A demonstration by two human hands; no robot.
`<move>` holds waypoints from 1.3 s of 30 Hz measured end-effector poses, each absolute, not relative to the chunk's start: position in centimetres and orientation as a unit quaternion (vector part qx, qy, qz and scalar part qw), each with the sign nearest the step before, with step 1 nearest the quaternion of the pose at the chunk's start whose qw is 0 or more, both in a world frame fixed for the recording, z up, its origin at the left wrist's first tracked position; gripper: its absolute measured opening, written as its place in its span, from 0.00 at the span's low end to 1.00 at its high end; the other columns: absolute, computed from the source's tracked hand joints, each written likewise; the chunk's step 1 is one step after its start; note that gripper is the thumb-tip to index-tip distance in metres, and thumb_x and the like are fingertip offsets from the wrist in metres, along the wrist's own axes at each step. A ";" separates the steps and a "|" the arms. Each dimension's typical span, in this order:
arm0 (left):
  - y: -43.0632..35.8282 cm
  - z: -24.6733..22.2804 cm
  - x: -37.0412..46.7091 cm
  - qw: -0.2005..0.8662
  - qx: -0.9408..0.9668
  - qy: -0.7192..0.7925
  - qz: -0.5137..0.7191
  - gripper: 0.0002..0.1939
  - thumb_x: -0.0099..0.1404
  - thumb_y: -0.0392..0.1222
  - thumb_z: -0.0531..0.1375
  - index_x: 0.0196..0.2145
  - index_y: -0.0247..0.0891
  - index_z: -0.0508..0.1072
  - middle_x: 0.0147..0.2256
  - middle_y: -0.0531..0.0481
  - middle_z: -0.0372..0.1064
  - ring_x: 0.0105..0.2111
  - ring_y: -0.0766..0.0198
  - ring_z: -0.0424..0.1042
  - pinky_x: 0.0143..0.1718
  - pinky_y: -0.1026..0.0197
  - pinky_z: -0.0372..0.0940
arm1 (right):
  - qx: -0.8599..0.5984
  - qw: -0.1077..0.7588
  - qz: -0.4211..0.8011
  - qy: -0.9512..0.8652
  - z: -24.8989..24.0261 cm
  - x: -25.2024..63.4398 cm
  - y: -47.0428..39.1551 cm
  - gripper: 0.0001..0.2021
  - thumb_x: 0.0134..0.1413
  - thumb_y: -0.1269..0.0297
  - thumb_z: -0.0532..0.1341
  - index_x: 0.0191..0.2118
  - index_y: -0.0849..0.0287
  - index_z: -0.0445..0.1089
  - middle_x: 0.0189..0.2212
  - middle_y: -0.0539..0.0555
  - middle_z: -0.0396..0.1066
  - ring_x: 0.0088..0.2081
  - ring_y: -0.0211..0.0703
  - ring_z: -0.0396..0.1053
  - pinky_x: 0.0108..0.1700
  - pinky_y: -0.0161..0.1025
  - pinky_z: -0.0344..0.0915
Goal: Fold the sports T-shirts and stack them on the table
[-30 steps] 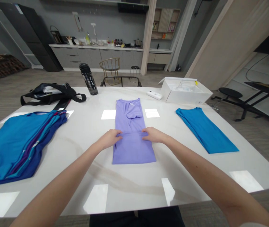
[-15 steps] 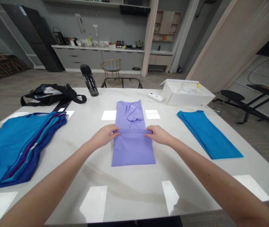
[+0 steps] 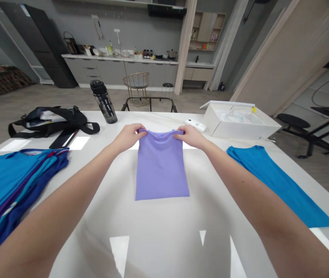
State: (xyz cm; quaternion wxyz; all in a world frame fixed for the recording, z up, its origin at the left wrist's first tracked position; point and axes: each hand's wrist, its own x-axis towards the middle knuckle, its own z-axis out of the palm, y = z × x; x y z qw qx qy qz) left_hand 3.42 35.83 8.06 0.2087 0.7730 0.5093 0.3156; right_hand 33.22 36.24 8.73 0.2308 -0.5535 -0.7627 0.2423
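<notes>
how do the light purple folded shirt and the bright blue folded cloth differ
The light purple folded shirt is pinched by the left hand and right hand; the bright blue folded cloth is held by neither. The shirt looks shorter than the cloth. Both show plain fabric on the white table.

**Hard glare marks white counter (image 3: 153, 220) in bright room**

Sharp-edged white reflections flare on the glossy surface, their light source outside the frame, while soft gray shadows spread across its near half. Even light shows faint shading on the lavender shirt (image 3: 161, 166). The duller kitchenette (image 3: 129, 71) looks slightly soft; wide-angle distortion tilts the refrigerator (image 3: 41, 46) at left, and darkness clouds the upper right corner.
</notes>
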 end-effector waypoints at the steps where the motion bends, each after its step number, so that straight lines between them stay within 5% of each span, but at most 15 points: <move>1: 37.4 7.0 3.5 0.216 0.760 0.521 0.323 0.13 0.64 0.48 0.61 0.37 0.37 0.78 0.34 0.49 0.75 0.35 0.61 0.69 0.41 0.59 0.63 | -0.563 0.230 0.241 -0.756 8.0 33.0 37.7 0.11 0.55 0.58 0.64 0.36 0.61 0.77 0.30 0.51 0.75 0.33 0.41 0.68 0.35 0.35 0.60; 9: 43.8 -2.7 4.0 0.258 0.646 0.647 0.312 0.12 0.55 0.41 0.64 0.38 0.38 0.79 0.27 0.52 0.69 0.30 0.62 0.66 0.34 0.61 0.59 | -0.640 0.165 0.189 -0.726 -1.1 31.5 44.2 0.09 0.58 0.64 0.63 0.41 0.61 0.78 0.39 0.57 0.78 0.40 0.44 0.72 0.43 0.36 0.63; 16: 44.4 0.3 4.8 0.223 0.654 0.584 0.427 0.13 0.62 0.43 0.60 0.45 0.40 0.76 0.34 0.51 0.71 0.30 0.63 0.68 0.36 0.61 0.62 | -0.638 0.251 0.123 -0.717 -0.3 32.2 45.4 0.12 0.62 0.59 0.59 0.43 0.60 0.75 0.41 0.58 0.78 0.43 0.48 0.72 0.46 0.39 0.64; 20: 45.2 -0.5 5.3 0.203 0.657 0.636 0.351 0.15 0.64 0.40 0.59 0.48 0.37 0.74 0.43 0.43 0.73 0.41 0.56 0.72 0.46 0.54 0.66 | -0.662 0.235 0.111 -0.703 -0.5 31.8 46.0 0.14 0.63 0.59 0.59 0.49 0.59 0.73 0.48 0.61 0.74 0.49 0.53 0.69 0.51 0.45 0.64; 24: 43.4 -2.5 6.9 0.090 0.716 0.611 0.326 0.23 0.67 0.35 0.54 0.59 0.33 0.68 0.59 0.33 0.63 0.58 0.47 0.65 0.60 0.45 0.59 | -0.687 0.211 0.064 -0.693 -2.2 30.6 44.2 0.24 0.61 0.59 0.61 0.61 0.58 0.63 0.60 0.66 0.64 0.59 0.61 0.61 0.54 0.53 0.63; 31: 40.3 -4.7 10.1 0.171 0.807 0.527 0.205 0.27 0.73 0.49 0.52 0.65 0.37 0.64 0.68 0.38 0.57 0.69 0.44 0.52 0.69 0.40 0.43 | -0.600 0.177 0.052 -0.778 -4.3 28.2 40.9 0.18 0.71 0.58 0.50 0.57 0.58 0.68 0.58 0.63 0.68 0.60 0.55 0.62 0.62 0.54 0.56; 36: 40.4 -4.9 10.4 0.080 0.796 0.582 0.148 0.31 0.76 0.53 0.44 0.70 0.35 0.56 0.71 0.38 0.47 0.71 0.46 0.45 0.70 0.39 0.39 | -0.607 0.135 0.072 -0.780 -4.5 27.5 41.0 0.24 0.73 0.55 0.45 0.66 0.58 0.61 0.69 0.61 0.56 0.69 0.54 0.50 0.68 0.64 0.42; 39: 40.9 -4.6 10.5 0.043 0.795 0.594 0.119 0.30 0.77 0.50 0.39 0.71 0.37 0.54 0.72 0.42 0.46 0.72 0.51 0.45 0.70 0.40 0.40 | -0.600 0.138 0.062 -0.785 -4.4 26.6 41.2 0.28 0.73 0.56 0.41 0.71 0.61 0.53 0.72 0.60 0.49 0.72 0.52 0.43 0.71 0.61 0.35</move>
